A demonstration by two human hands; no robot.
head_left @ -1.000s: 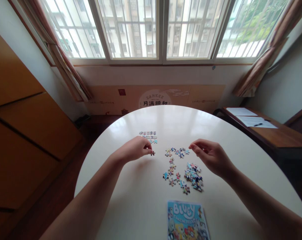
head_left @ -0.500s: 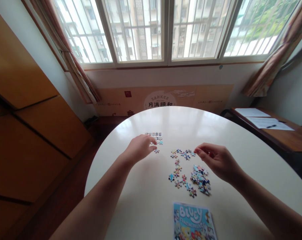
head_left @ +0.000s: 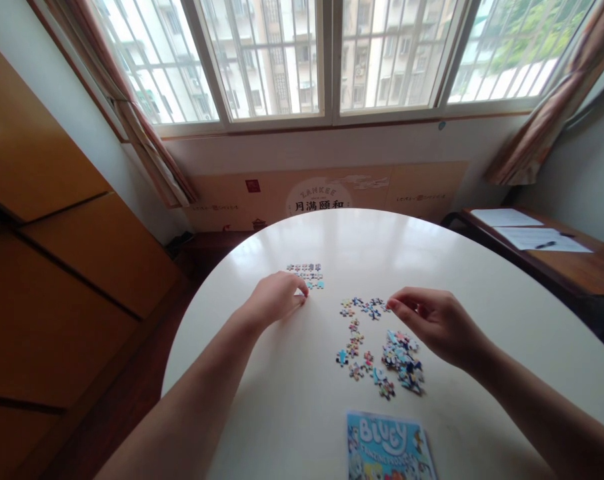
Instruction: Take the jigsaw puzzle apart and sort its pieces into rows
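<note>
My left hand (head_left: pixel 281 297) is over the table at the lower left of neat rows of small jigsaw puzzle pieces (head_left: pixel 311 267). Its thumb and forefinger are pinched on a puzzle piece (head_left: pixel 300 292), mostly hidden by the fingers. My right hand (head_left: pixel 435 319) hovers with curled fingers, thumb and forefinger together, beside a loose cluster of puzzle pieces (head_left: pixel 375 309). Whether a piece is between those fingertips is hidden. Below that hand lies a heaped pile of puzzle pieces (head_left: pixel 402 357). More loose pieces (head_left: pixel 355 340) trail down to its left.
A blue "Bluey" picture box or booklet (head_left: pixel 387 443) lies at the near edge of the round white table (head_left: pixel 282 413). To the right, a wooden desk (head_left: pixel 595 267) holds papers (head_left: pixel 537 239) and a pen. A window with bars is beyond, and wooden cabinets stand left.
My left hand has drawn slightly left and closed its fingertips; the single puzzle piece beside its thumb no longer shows on the table. My right hand has barely moved. The view has tilted slightly.
</note>
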